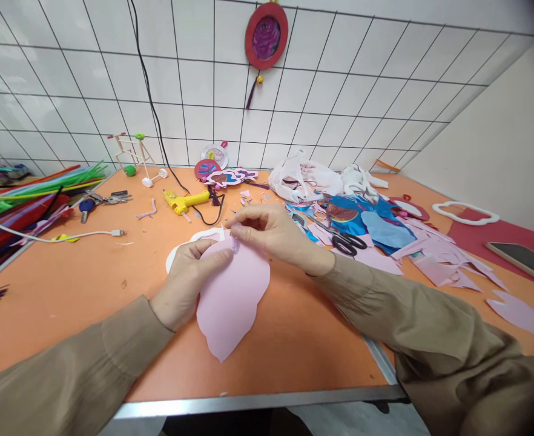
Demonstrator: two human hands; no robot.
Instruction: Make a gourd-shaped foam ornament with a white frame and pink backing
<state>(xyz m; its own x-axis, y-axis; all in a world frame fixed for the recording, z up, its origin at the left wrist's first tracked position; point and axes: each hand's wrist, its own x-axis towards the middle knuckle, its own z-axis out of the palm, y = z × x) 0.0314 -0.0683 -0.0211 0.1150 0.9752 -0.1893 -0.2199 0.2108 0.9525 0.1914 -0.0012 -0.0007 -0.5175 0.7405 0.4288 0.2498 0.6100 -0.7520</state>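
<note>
A pink foam cut-out with a scalloped edge (233,297) lies on the orange table (89,290), over a white shape (174,254). My left hand (189,275) grips the cut-out's left upper edge, thumb on top. Just beyond it, my right hand (267,233) pinches a small pale piece at the cut-out's top edge, fingers closed. Both arms wear tan sleeves.
A yellow glue gun (187,201) and black cable lie behind the hands. Black scissors (346,242) rest among pink and blue scraps (430,254) at right. Coloured sticks (26,194), keys (103,200) and a white cable (67,236) are at left. A dark tablet (521,257) lies far right.
</note>
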